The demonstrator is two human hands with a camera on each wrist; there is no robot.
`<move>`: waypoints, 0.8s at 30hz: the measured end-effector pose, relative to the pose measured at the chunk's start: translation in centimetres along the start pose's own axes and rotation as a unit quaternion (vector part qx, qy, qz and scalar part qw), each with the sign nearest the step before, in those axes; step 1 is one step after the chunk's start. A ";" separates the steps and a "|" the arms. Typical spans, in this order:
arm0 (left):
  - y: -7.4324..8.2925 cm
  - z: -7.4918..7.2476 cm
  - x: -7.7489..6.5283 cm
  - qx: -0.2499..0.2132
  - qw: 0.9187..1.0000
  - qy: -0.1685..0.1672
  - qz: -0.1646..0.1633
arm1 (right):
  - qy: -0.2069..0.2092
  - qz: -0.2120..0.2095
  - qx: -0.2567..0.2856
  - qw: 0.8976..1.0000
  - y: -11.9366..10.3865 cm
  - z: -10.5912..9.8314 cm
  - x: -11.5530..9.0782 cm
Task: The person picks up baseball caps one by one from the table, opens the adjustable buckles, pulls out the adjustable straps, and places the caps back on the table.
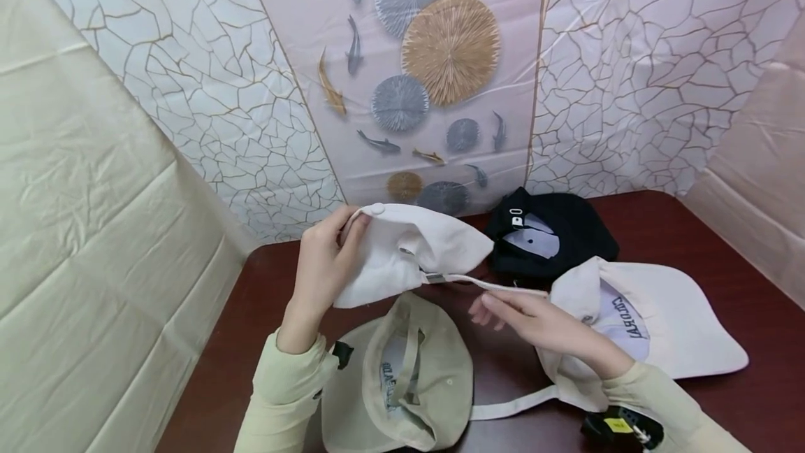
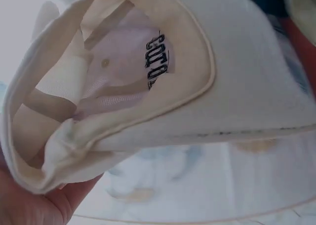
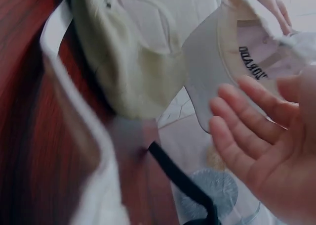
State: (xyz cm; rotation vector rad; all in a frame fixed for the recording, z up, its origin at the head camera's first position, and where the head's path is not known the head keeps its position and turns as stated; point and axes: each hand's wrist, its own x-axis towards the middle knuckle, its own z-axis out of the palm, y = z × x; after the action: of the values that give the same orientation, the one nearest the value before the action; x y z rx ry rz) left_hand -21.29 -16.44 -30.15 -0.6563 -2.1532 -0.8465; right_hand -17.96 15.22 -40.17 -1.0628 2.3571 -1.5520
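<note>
My left hand (image 1: 323,250) grips a white baseball cap (image 1: 402,250) by the crown and holds it above the table. In the left wrist view, my left hand (image 2: 49,200) shows below the cap's rim, and dark lettering shows inside the cap (image 2: 256,71). The cap's thin back strap (image 1: 484,284) stretches right from its metal buckle (image 1: 434,277). Just under that strap is my right hand (image 1: 534,317). Seen from the right wrist, the right hand (image 3: 261,141) has its fingers loosely bent and apart, palm showing, overlapping the cap (image 3: 207,71).
A khaki cap (image 1: 446,362) lies upturned on the dark red table (image 1: 233,341) below the left hand. Under the right forearm lies another white cap (image 1: 679,320), its strap (image 1: 516,406) reaching left. Behind them sits a black cap (image 1: 585,229), near a patterned cloth backdrop (image 1: 390,159).
</note>
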 end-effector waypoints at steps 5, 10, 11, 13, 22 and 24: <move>2.4 -0.7 -0.5 -0.008 1.000 0.008 0.014 | 0.028 -0.020 0.031 0.999 -1.5 -0.5 -0.4; 3.7 -0.7 -1.5 -0.019 0.999 0.018 0.027 | -0.013 -0.059 0.107 0.992 -2.0 -0.7 -0.9; 3.9 -0.7 -1.7 -0.022 0.999 0.018 0.030 | -0.023 -0.067 0.122 0.990 -2.2 -0.7 -1.1; 4.2 -0.5 -2.0 -0.028 0.999 0.015 0.037 | -0.044 -0.079 0.139 0.986 -2.5 -0.6 -1.2; 5.3 0.4 -2.8 -0.062 0.997 -0.011 0.048 | -0.037 -0.027 0.107 0.993 -4.3 0.8 -2.5; 5.5 0.6 -3.0 -0.062 0.997 -0.012 0.051 | -0.042 -0.026 0.098 0.994 -4.5 1.2 -2.6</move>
State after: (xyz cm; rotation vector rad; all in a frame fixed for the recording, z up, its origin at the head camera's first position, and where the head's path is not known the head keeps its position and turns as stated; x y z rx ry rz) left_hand -16.11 -12.98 -30.74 -0.8356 -2.0809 -0.9277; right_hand -13.33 14.93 -37.60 -1.1266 2.0888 -1.6806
